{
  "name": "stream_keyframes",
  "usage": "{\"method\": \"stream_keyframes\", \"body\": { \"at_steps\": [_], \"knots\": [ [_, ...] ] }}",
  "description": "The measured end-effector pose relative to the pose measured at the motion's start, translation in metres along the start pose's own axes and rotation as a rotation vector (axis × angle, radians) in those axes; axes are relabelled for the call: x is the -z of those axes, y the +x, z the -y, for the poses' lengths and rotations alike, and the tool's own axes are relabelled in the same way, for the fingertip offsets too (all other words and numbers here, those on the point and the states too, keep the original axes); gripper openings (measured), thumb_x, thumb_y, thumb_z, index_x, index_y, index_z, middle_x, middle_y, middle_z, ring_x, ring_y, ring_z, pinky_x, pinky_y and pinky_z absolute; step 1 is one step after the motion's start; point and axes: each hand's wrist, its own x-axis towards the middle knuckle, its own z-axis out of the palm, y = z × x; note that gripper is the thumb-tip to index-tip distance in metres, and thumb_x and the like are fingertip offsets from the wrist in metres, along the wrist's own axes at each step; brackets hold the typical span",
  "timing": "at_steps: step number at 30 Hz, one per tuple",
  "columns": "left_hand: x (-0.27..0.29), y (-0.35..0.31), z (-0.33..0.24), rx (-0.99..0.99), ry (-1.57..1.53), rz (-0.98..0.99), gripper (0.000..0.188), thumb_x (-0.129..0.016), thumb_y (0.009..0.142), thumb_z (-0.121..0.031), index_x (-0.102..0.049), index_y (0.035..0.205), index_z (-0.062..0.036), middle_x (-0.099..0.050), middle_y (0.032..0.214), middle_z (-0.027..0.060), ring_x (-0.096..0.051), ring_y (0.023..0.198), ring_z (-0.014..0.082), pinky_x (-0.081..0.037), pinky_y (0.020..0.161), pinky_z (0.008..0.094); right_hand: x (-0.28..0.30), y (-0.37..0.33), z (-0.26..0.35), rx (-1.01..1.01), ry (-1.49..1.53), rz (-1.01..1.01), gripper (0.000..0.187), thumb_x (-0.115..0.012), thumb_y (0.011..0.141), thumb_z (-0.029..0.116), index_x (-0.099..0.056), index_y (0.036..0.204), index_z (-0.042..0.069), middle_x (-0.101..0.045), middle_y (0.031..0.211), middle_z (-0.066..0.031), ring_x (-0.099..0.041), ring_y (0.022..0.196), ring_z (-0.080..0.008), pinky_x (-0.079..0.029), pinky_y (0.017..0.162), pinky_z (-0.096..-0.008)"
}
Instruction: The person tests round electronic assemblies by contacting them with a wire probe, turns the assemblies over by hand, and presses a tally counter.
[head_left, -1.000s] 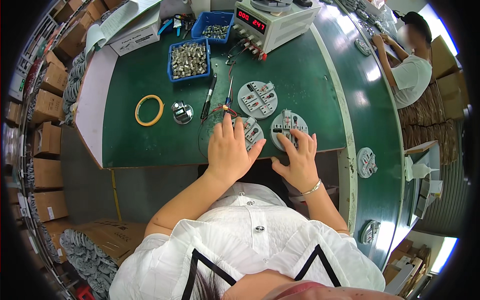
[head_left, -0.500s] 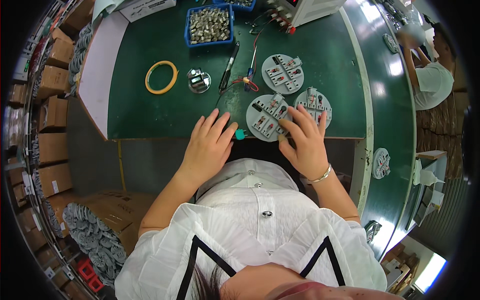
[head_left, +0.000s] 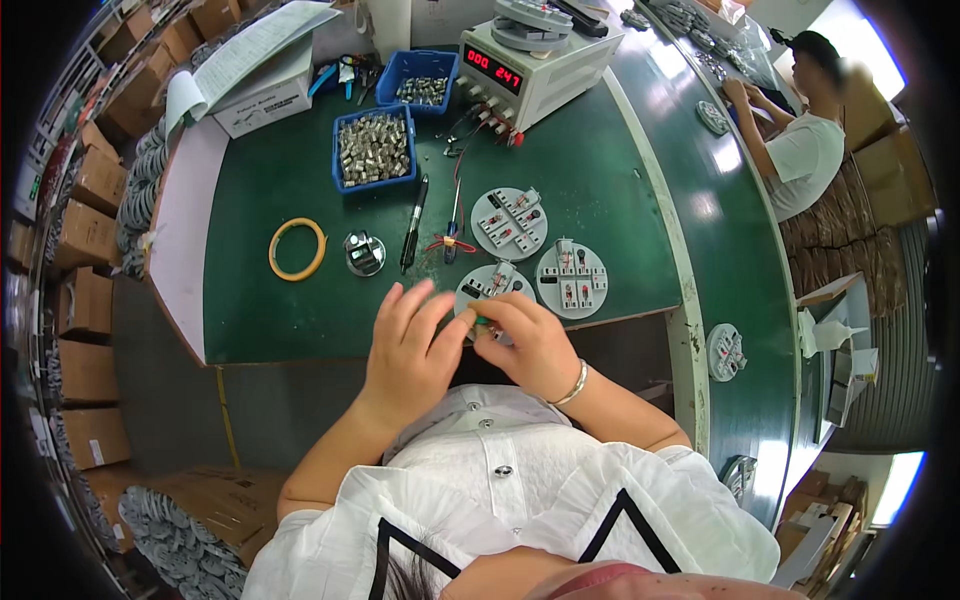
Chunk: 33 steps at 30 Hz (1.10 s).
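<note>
Several round grey discs lie near the front of the table, fitted with small sockets and coloured parts. Over the nearest disc (head_left: pixel 485 281), a small green piece (head_left: pixel 482 321) sits between the fingertips of both hands. My left hand (head_left: pixel 408 345) pinches it from the left with thumb and forefinger, the other fingers stretched forward. My right hand (head_left: pixel 532 345) closes on it from the right, wearing a silver bracelet, and hides part of this disc. A second disc (head_left: pixel 572 279) lies right of it, and another disc (head_left: pixel 510 224) farther back.
A pen (head_left: pixel 414 225), a screwdriver (head_left: pixel 453 228) with a red wire, a chrome round part (head_left: pixel 364 253) and a yellow tape ring (head_left: pixel 297 249) lie farther back. Behind them stand blue bins (head_left: pixel 375 183) of metal parts and a power supply (head_left: pixel 540 75). A person (head_left: pixel 805 140) sits at the right-hand bench.
My right hand has moved left from the discs to the green piece, meeting my left hand. The view has shifted, showing more of the table's far side.
</note>
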Motion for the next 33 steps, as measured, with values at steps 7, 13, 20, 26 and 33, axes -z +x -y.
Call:
{"method": "stream_keyframes", "body": {
  "at_steps": [7, 13, 20, 26, 33],
  "knots": [
    [-0.035, -0.007, 0.009, -0.132, -0.273, 0.270, 0.055, -0.083, 0.078, -0.022, -0.067, 0.127, -0.0053, -0.057, 0.142, 0.0197, -0.054, 0.134, 0.0411, -0.045, 0.111, 0.0553, 0.033, 0.001, -0.018, -0.218, 0.024, -0.211, 0.030, -0.074, 0.083, -0.002, -0.071, 0.113, 0.002, -0.070, 0.103, -0.0129, -0.070, 0.085, -0.0239, -0.058, 0.076, -0.0352],
    [-0.048, -0.007, 0.009, 0.000, -0.205, 0.346, 0.072, -0.086, 0.077, -0.035, -0.060, 0.138, -0.0055, -0.052, 0.144, 0.0223, -0.050, 0.136, 0.0434, -0.039, 0.115, 0.0597, 0.040, -0.008, -0.021, -0.196, -0.107, -0.192, 0.030, -0.075, 0.080, -0.002, -0.072, 0.109, 0.003, -0.071, 0.101, -0.0117, -0.069, 0.090, -0.0290, -0.057, 0.077, -0.0375],
    [-0.049, -0.009, 0.006, 0.058, -0.185, 0.259, 0.080, -0.089, 0.072, -0.045, -0.061, 0.136, -0.0057, -0.053, 0.132, 0.0199, -0.052, 0.125, 0.0412, -0.043, 0.111, 0.0572, 0.025, -0.003, -0.039, 0.015, -0.186, -0.097, 0.030, -0.078, 0.075, 0.002, -0.074, 0.105, 0.006, -0.073, 0.099, -0.0084, -0.067, 0.094, -0.0286, -0.051, 0.087, -0.0395],
    [-0.057, -0.009, 0.014, 0.093, -0.267, 0.260, 0.076, -0.088, 0.075, -0.047, -0.062, 0.132, -0.0042, -0.051, 0.142, 0.0213, -0.050, 0.135, 0.0427, -0.042, 0.115, 0.0554, 0.020, 0.002, -0.047, 0.013, -0.176, -0.071, 0.030, -0.077, 0.075, 0.002, -0.074, 0.105, 0.006, -0.073, 0.093, -0.0082, -0.067, 0.087, -0.0282, -0.051, 0.083, -0.0390],
    [-0.062, -0.019, 0.014, 0.134, -0.317, 0.230, 0.081, -0.091, 0.073, -0.045, -0.058, 0.133, -0.0020, -0.054, 0.143, 0.0216, -0.055, 0.134, 0.0413, -0.044, 0.115, 0.0534, 0.017, 0.002, -0.045, -0.025, -0.174, -0.061, 0.029, -0.077, 0.076, 0.002, -0.075, 0.104, 0.005, -0.073, 0.091, -0.0090, -0.067, 0.084, -0.0281, -0.051, 0.079, -0.0384]
  ]
}}
